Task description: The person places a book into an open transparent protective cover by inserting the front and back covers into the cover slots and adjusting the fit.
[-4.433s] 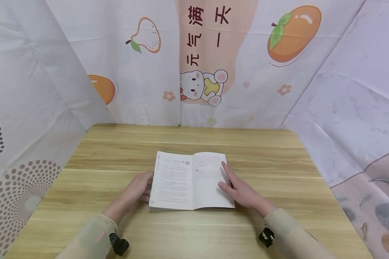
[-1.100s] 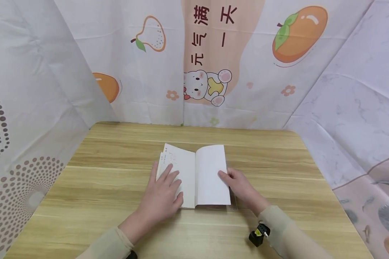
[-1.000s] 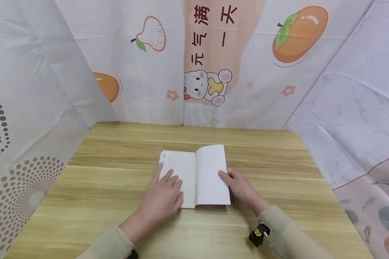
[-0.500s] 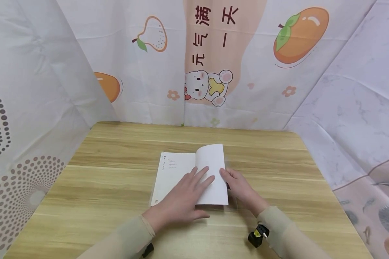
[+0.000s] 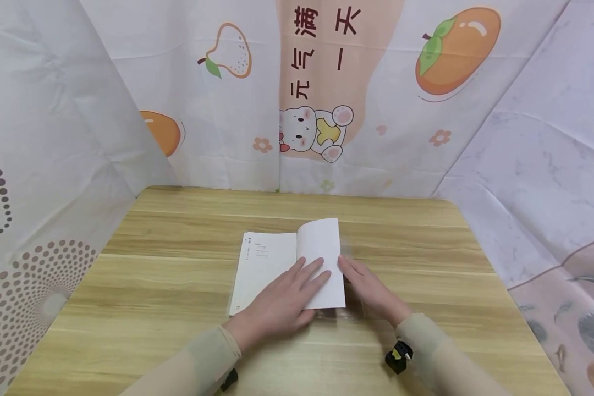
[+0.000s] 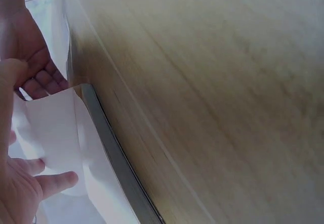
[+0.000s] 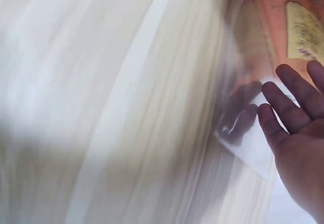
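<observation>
An open book lies on the wooden table, its left page flat and its right-hand leaf raised and curved. My left hand rests across the gutter with spread, straight fingers on this blank leaf; the left wrist view shows the fingers against the paper. At the book's right side is my right hand, thumb side at the leaf's outer edge. In the right wrist view its extended fingers meet a clear plastic book cover, with an orange printed cover beyond.
The wooden tabletop stretches around the book on all sides. A printed white curtain hangs behind its far edge, and pale cloths hang at both sides. A small black camera sits at the right wrist.
My left hand has moved right from the left page onto the raised leaf. My right hand's grip on the leaf's edge has loosened, its fingers straighter. Earlier, both pages lay flat and printed.
</observation>
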Demonstrator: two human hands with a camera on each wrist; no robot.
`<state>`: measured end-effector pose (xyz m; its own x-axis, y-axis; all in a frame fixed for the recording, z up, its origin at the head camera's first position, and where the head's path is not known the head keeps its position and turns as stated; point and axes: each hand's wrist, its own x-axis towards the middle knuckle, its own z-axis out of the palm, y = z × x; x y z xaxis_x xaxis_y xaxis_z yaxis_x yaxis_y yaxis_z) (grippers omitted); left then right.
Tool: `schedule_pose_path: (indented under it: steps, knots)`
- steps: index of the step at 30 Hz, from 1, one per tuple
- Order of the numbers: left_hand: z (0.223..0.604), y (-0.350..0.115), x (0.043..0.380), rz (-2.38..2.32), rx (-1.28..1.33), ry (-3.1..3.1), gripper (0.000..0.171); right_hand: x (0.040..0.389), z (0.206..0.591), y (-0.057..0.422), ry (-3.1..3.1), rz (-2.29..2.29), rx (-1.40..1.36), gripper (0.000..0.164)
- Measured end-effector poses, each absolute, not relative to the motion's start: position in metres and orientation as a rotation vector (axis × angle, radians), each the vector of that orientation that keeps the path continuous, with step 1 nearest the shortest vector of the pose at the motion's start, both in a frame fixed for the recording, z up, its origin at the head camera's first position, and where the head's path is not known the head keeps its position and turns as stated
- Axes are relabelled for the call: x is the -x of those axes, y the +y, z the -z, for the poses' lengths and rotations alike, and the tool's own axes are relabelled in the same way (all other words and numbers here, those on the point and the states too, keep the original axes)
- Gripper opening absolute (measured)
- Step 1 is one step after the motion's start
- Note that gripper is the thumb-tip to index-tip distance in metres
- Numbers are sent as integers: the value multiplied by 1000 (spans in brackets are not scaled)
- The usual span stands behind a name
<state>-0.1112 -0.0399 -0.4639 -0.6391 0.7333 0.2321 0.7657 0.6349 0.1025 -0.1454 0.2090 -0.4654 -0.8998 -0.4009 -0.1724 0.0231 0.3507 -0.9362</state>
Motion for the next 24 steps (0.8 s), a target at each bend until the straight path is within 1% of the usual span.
schedule_pose_path:
  steps: [3,6,8,9,10,12,16,20,24]
  knots:
    - [464,-42,111,265,1220,-2694,81,149,468,214,2331,1475,484,63]
    - [464,-44,110,248,1188,-2721,86,150,471,218,2477,1304,593,53]
    - [465,-46,110,223,1166,-2739,90,150,472,221,2606,1086,683,46]
    - [465,-47,110,207,1156,-2743,91,150,473,222,2658,962,728,46]
    - [465,-49,110,188,1147,-2746,93,149,474,224,2692,849,783,50]
    - [465,-51,111,149,1136,-2742,95,148,475,226,2711,667,864,61]
    - [463,-56,114,84,1138,-2723,95,147,476,229,2685,573,918,77]
    - [463,-59,114,63,1146,-2696,90,148,477,231,2678,575,930,77]
    - [465,-62,113,86,1125,-2708,96,146,478,232,2680,553,940,74]
